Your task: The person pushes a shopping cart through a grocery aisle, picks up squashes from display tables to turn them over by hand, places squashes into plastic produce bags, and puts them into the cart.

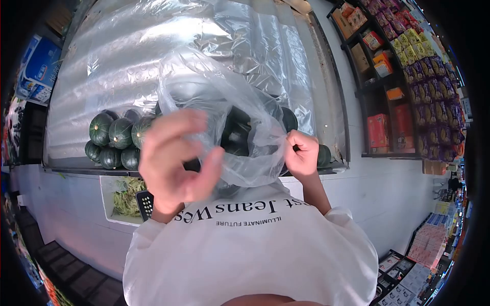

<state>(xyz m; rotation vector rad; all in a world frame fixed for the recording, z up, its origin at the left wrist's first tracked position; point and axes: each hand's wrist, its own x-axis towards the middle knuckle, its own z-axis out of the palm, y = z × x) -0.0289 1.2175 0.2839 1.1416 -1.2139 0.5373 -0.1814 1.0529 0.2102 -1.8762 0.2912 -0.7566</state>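
From the head view, looking down at a clear plastic bag [252, 171], mouth held wide and facing up, right in front of the white "Jeans West" T-shirt [255, 250]. Got the right hand [302, 153] clamped on the bag's rim, thumb and curled fingers together, film bunched up between them. Left hand [178, 155] pretty blurry, fingers spread and thumb apart, over the bag's left side; can't tell from here about any contact with the plastic. Can spot a dark green kabocha squash [236, 133] through the bag's opening, can't say how many more behind the cloudy film. Also seeing stacked kabocha squashes [120, 133] left of the left hand, sitting near the front edge of a display stand [153, 38] lined with crinkly silver foil, plus one more squash [323, 156] just beside the right hand. Below the stand's front edge, a white box [108, 204] of leafy greens [127, 196], with a black panel with rows of pale buttons [145, 204] by its right side. Off to the right, a dark shelf [363, 92] with red and orange boxes, next to rows of purple packets [434, 104].
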